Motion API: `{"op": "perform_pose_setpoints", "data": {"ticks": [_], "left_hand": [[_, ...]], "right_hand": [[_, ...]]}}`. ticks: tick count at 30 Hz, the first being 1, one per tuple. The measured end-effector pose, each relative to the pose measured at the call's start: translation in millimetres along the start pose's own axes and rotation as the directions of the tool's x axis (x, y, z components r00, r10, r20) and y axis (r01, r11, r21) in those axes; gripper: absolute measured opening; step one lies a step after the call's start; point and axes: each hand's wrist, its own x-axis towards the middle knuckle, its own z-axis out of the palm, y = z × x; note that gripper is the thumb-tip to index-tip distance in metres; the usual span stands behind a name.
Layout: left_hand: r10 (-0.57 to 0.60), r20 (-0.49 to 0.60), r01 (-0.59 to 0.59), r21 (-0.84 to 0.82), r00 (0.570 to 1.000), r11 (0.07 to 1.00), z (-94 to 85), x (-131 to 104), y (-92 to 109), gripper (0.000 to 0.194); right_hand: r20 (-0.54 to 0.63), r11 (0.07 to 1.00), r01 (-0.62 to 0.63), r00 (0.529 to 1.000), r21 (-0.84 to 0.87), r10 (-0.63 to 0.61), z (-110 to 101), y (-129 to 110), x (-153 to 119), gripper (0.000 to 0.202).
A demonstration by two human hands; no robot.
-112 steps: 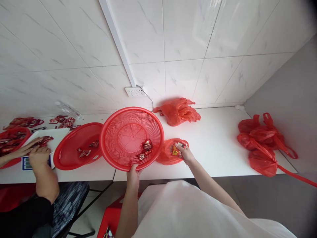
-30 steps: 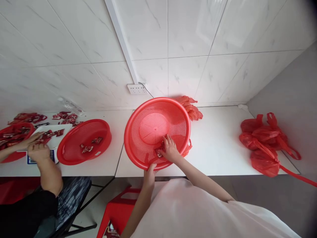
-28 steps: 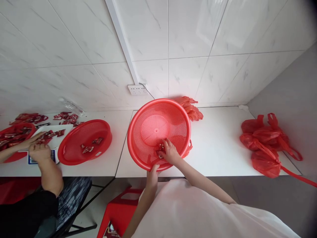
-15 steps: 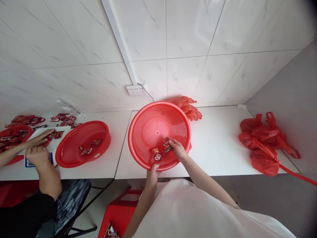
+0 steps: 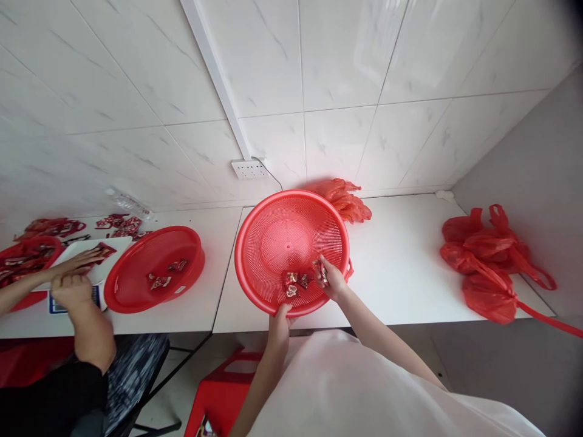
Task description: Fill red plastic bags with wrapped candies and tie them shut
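A round red plastic mesh basket (image 5: 255, 224) is tilted toward me at the table's front edge. My left hand (image 5: 279, 328) grips its near rim, thumb over the edge. Inside, near the bottom of the slope, lie a few small red-and-gold wrapped packets (image 5: 291, 284). Over the basket's right side, my right hand (image 5: 331, 279) is closed, with a small wrapped packet (image 5: 322, 273) showing between its fingers; whether it holds more than one I cannot tell.
Left of me, another red basket (image 5: 136, 261) holds a few packets. A co-worker's hands (image 5: 73, 282) are over a white scale tray (image 5: 121, 244). Tied red plastic bags (image 5: 487, 261) lie at right; more red bags (image 5: 350, 203) sit behind my basket. A red stool (image 5: 218, 394) stands below.
My right hand has drawn slightly right and down, away from the packets, with a packet in its fingers. Fewer packets lie beside it. The left hand keeps its hold on the rim.
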Motion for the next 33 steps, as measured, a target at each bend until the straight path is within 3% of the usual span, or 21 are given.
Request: {"op": "perform_pose_setpoints", "data": {"ticks": [3, 8, 11, 13, 17, 22, 26, 28, 30, 33], "left_hand": [[0.002, 0.005, -0.002, 0.005, 1.000, 1.000, -1.0, 1, 0, 0.050], [0.028, -0.028, -0.027, 0.021, 0.999, 0.999, -6.7, 7, 3, 0.056], [0.072, -0.075, -0.071, 0.009, 0.995, 0.997, -12.6, 13, 11, 0.056], [0.113, -0.115, -0.114, -0.005, 0.987, 0.993, -17.0, 18, 20, 0.052], [0.182, -0.206, -0.191, -0.024, 0.961, 0.981, -26.8, 24, 38, 0.047], [0.234, -0.258, -0.246, -0.013, 0.937, 0.969, -36.4, 26, 43, 0.055], [0.229, -0.275, -0.242, -0.015, 0.934, 0.970, -37.3, 21, 36, 0.062], [0.211, -0.272, -0.223, -0.014, 0.939, 0.975, -36.2, 18, 31, 0.059], [0.199, -0.254, -0.207, -0.004, 0.946, 0.978, -34.4, 15, 27, 0.056], [0.178, -0.219, -0.178, 0.020, 0.959, 0.984, -30.0, 10, 21, 0.056]], "right_hand": [[0.052, 0.999, 0.016, 0.999, -0.043, -0.014, 1, 0, -4, 0.043], [0.036, 0.992, 0.072, 0.997, -0.105, -0.069, -2, 0, -6, 0.041], [-0.032, 0.982, 0.131, 0.990, -0.139, -0.137, -17, 3, -2, 0.039], [-0.141, 0.977, 0.134, 0.977, -0.165, -0.157, -32, 8, 4, 0.038], [-0.364, 0.986, -0.020, 0.930, -0.168, -0.044, -58, 20, 17, 0.040], [-0.284, 0.989, -0.103, 0.956, -0.103, 0.070, -58, 25, 25, 0.049], [-0.325, 0.955, -0.212, 0.936, -0.209, 0.137, -42, 28, 17, 0.036], [-0.324, 0.941, -0.139, 0.945, -0.309, 0.034, -31, 29, 9, 0.034], [-0.259, 0.896, 0.058, 0.947, -0.441, -0.189, -18, 26, 1, 0.033], [0.012, 0.671, 0.347, 0.893, -0.655, -0.450, 3, 17, -9, 0.021]]}}
